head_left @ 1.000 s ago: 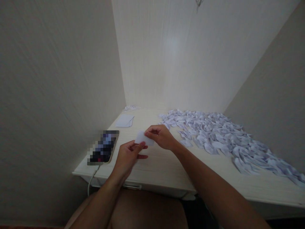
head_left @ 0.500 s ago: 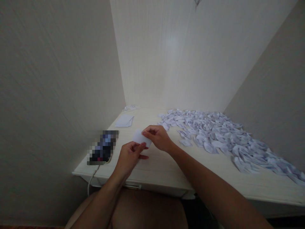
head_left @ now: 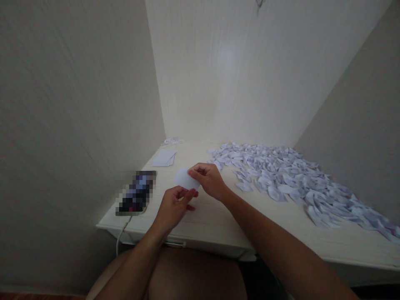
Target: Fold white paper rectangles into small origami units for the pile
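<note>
Pinched the small white slip of paper (head_left: 184, 179) at its right end between thumb and forefinger of the right hand (head_left: 209, 181), just above the front of the desk (head_left: 218, 227), long axis running roughly left to right and dipping slightly toward the right. Held the left hand (head_left: 173, 206) lower and nearer the body, fingers curled, tips at the slip's near edge, though could not tell whether gripping or only touching. Had the heap of folded papers (head_left: 281, 175) well apart to the right, the stack of blank slips (head_left: 164, 158) farther back, the phone (head_left: 136, 192) off to the left.
</note>
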{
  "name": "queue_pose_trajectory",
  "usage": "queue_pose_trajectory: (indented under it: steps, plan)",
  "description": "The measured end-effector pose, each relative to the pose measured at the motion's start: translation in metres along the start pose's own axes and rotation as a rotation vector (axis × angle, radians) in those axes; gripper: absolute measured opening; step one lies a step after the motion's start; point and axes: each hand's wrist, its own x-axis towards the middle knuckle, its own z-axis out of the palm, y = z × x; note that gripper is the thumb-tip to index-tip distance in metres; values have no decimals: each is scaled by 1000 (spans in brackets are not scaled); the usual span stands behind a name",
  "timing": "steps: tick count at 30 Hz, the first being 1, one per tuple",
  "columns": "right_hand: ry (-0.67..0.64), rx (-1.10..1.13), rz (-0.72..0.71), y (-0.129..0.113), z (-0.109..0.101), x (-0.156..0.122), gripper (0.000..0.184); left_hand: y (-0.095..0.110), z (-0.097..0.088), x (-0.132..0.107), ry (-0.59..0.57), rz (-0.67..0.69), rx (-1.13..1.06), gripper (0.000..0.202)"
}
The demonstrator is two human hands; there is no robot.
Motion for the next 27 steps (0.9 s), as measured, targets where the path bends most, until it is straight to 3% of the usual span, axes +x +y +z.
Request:
queue_pose_trajectory:
  steps: [10,17,23,27]
  plan:
    - [30,59,-2,-1,0,-1,27,1,1,-3,3,58,44,41]
    - [-3,136,54,-1,-1,-1,27,5,1,-6,82,131,87,47]
    - [-18,146,75,-1,-2,-1,24,6,0,-7,141,122,73,49]
    - [-15,134,103,-3,-5,-1,22,9,0,-9,111,104,76,51]
